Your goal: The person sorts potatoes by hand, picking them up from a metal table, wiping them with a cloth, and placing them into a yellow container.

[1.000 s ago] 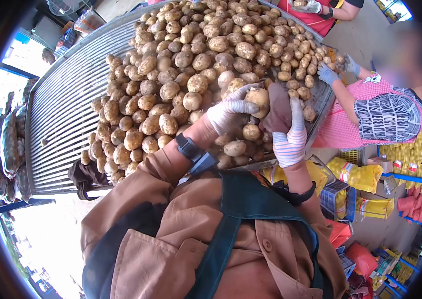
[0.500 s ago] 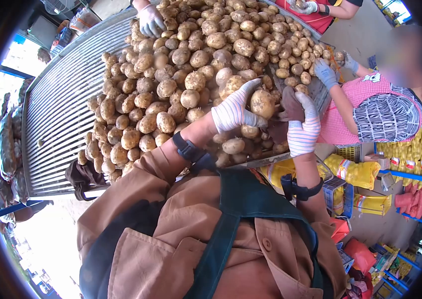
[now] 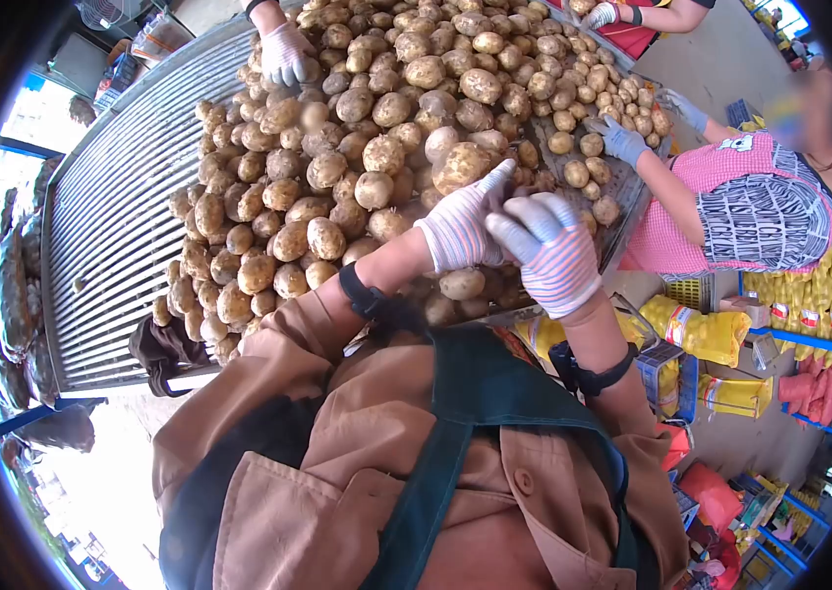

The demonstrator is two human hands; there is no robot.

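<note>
My left hand [image 3: 459, 228], in a white striped glove, is over the near edge of a large pile of potatoes [image 3: 325, 238], its fingers bent toward my right hand. My right hand [image 3: 563, 264], in a matching glove, is close against it with curled fingers that overlap the left fingertips. Whatever lies between the two hands is hidden by the gloves. Just beyond my left fingers sits a big potato [image 3: 459, 169]. Below my left wrist, another potato [image 3: 462, 285] lies near the table edge.
A slatted metal sorting table [image 3: 131, 216] carries the pile. Across it, a co-worker's gloved hand [image 3: 285, 55] touches potatoes. A person in a pink checked top [image 3: 676, 221] reaches in from the right. A dark cloth [image 3: 168, 352] hangs at the near edge. Yellow net bags [image 3: 701, 334] stand at right.
My right hand has moved left and up against my left hand. The potato in my left hand and the dark brown cloth by my right hand no longer show. The pink-topped person's hands have shifted.
</note>
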